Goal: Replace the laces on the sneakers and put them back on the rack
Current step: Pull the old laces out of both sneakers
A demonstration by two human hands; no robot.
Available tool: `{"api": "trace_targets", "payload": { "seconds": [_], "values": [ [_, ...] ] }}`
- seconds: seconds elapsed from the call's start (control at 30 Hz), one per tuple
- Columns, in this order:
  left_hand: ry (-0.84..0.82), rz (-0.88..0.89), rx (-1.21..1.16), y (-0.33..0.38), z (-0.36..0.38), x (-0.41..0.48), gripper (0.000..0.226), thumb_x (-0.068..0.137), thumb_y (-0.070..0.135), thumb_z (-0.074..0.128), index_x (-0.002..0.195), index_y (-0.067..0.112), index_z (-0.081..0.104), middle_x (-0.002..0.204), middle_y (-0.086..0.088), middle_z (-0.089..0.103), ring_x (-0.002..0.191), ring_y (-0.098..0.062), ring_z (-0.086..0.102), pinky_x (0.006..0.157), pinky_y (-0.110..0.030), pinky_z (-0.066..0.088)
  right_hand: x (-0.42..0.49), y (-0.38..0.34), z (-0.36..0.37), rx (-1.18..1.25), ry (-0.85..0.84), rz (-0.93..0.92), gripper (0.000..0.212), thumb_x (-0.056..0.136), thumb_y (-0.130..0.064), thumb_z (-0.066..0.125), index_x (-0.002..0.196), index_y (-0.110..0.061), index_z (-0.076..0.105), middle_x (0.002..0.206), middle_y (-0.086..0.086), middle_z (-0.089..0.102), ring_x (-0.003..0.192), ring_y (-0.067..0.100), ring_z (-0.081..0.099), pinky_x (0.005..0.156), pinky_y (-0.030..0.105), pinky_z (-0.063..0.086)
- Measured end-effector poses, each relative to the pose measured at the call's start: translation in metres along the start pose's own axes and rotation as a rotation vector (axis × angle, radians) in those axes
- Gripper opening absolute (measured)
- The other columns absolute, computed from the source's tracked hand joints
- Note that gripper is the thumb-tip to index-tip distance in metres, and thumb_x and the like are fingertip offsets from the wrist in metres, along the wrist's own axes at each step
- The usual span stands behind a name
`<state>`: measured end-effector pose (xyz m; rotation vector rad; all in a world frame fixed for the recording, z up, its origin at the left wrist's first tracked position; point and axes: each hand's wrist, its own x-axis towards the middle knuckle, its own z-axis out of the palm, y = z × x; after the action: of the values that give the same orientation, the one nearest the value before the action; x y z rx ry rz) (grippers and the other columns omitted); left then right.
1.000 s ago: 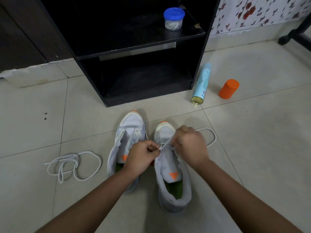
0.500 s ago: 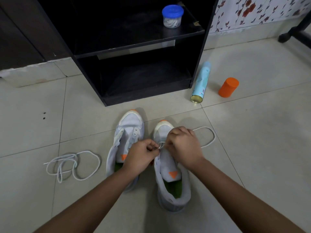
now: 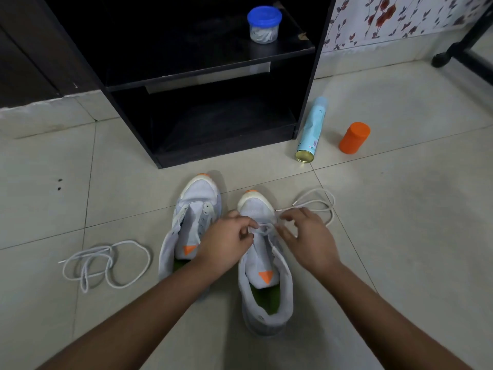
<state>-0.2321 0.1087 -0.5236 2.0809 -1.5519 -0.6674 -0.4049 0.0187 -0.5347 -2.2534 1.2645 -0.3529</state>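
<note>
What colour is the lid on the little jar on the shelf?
Blue lid, clearest in the head view.

Pale beige floor tiles run back to a wall with red-flowered wallpaper at right. A black open rack stands centre; a black furniture foot, perhaps a table's, far right.

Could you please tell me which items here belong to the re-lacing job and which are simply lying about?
Job in hand:
sneaker being laced
lace being threaded, pinched by left hand and right hand
unlaced sneaker
loose lace on the floor
rack

Lying about:
spray can
orange bottle
blue-lidded jar on the rack
</note>
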Motion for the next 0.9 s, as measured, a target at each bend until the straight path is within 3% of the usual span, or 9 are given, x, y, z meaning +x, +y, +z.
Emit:
{"api": "trace_targets", "payload": {
  "seconds": [0.17,0.27,0.4,0.5,0.57,0.63,0.73,0.83,0.9],
  "values": [
    [-0.086,0.007,0.147,0.015,0.005,0.017,0.025,0.089,0.020,0.054,0.107,0.027,0.069,0.093,0.005,0.051,0.089,-0.018,0.059,0.072,-0.027,0.044,-0.002,0.002,0.013,-0.115,-0.123,-0.082,0.032,0.090,-0.023,0.054,0.122,-0.021,0.060,0.124,0.000,0.058,0.110,0.026,0.051,0.087,0.035,0.045],
    [-0.090,0.004,0.177,0.016,0.009,0.019,0.025,0.090,0.021,0.054,0.108,0.026,0.070,0.101,0.001,0.057,0.091,-0.019,0.059,0.074,-0.028,0.046,0.005,0.005,0.009,-0.293,-0.129,-0.128,0.021,0.083,-0.027,0.060,0.100,-0.017,0.066,0.106,0.004,0.064,0.103,0.030,0.054,0.081,0.037,0.043],
    [-0.077,-0.008,0.130,0.013,0.011,0.021,0.023,0.089,0.019,0.057,0.104,0.026,0.072,0.098,0.000,0.057,0.090,-0.018,0.059,0.072,-0.027,0.044,-0.003,-0.006,-0.016,-0.163,-0.087,-0.209,0.022,0.075,-0.045,0.051,0.071,-0.024,0.058,0.070,-0.006,0.061,0.071,0.018,0.056,0.062,0.028,0.039],
    [-0.070,-0.013,0.099,0.010,0.012,0.022,0.017,0.088,0.019,0.060,0.100,0.023,0.072,0.095,0.000,0.056,0.088,-0.017,0.059,0.073,-0.028,0.044,-0.021,-0.018,-0.032,-0.060,-0.282,-0.284,0.038,0.086,-0.055,0.038,0.056,-0.030,0.041,0.056,-0.009,0.046,0.054,0.008,0.045,0.049,0.018,0.027],
    [-0.062,-0.014,0.103,0.010,0.013,0.022,0.015,0.089,0.022,0.060,0.098,0.021,0.072,0.092,0.000,0.055,0.085,-0.018,0.059,0.070,-0.029,0.043,-0.027,-0.020,-0.036,-0.147,-0.298,-0.318,0.051,0.089,-0.060,0.028,0.054,-0.025,0.038,0.057,-0.004,0.046,0.053,0.011,0.043,0.046,0.020,0.022],
    [-0.062,-0.014,0.125,0.010,0.014,0.022,0.018,0.090,0.027,0.059,0.097,0.019,0.073,0.089,0.000,0.053,0.083,-0.019,0.058,0.068,-0.030,0.043,-0.025,-0.016,-0.036,-0.204,-0.331,-0.231,0.056,0.092,-0.058,0.036,0.052,-0.019,0.038,0.059,0.002,0.049,0.055,0.014,0.044,0.047,0.025,0.024],
    [-0.096,0.003,0.144,0.012,0.012,0.023,0.019,0.090,0.032,0.060,0.100,0.024,0.074,0.091,-0.001,0.055,0.086,-0.019,0.059,0.071,-0.033,0.048,-0.020,-0.017,-0.033,-0.189,-0.286,-0.049,0.047,0.085,-0.058,0.055,0.056,-0.022,0.045,0.061,-0.002,0.052,0.059,0.012,0.047,0.050,0.024,0.030],
    [-0.114,0.001,0.131,0.013,0.010,0.024,0.017,0.088,0.030,0.063,0.098,0.023,0.075,0.091,-0.001,0.056,0.084,-0.018,0.059,0.071,-0.034,0.049,-0.015,-0.023,-0.025,-0.044,-0.279,0.020,0.023,0.074,-0.047,0.069,0.083,-0.032,0.053,0.081,-0.011,0.061,0.073,0.007,0.055,0.058,0.019,0.040],
    [-0.096,0.005,0.119,0.013,0.010,0.024,0.013,0.088,0.025,0.062,0.095,0.019,0.073,0.091,0.000,0.054,0.082,-0.018,0.059,0.070,-0.033,0.048,-0.013,-0.026,-0.019,-0.013,-0.410,0.061,0.044,0.067,-0.040,0.073,0.103,-0.032,0.049,0.092,-0.011,0.062,0.081,0.012,0.059,0.066,0.028,0.048]
  ]
}}
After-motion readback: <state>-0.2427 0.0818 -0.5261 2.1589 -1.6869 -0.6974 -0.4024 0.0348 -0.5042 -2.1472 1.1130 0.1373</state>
